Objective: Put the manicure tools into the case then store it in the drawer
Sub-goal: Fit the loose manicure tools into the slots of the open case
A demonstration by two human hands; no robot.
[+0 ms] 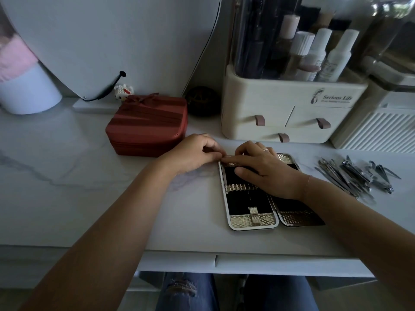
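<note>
An open manicure case point(250, 207) with black lining and silver textured ends lies flat on the white marble table point(67, 176), both halves side by side. My left hand point(195, 153) and my right hand point(262, 167) meet at the case's far left corner, and together they pinch a thin metal tool point(229, 156) lying across the top edge. My right palm covers part of the case's elastic holder strip point(238, 187). A pile of several loose steel manicure tools point(357, 176) lies on the table to the right. The closed drawer front point(269, 262) shows under the table edge.
A dark red zipped box point(148, 124) sits left of the case. A cream cosmetics organiser point(289, 108) with small drawers and bottles stands behind it. A ribbed white box point(377, 129) stands at the right, a mirror point(112, 41) and a white cup point(29, 93) at the back left.
</note>
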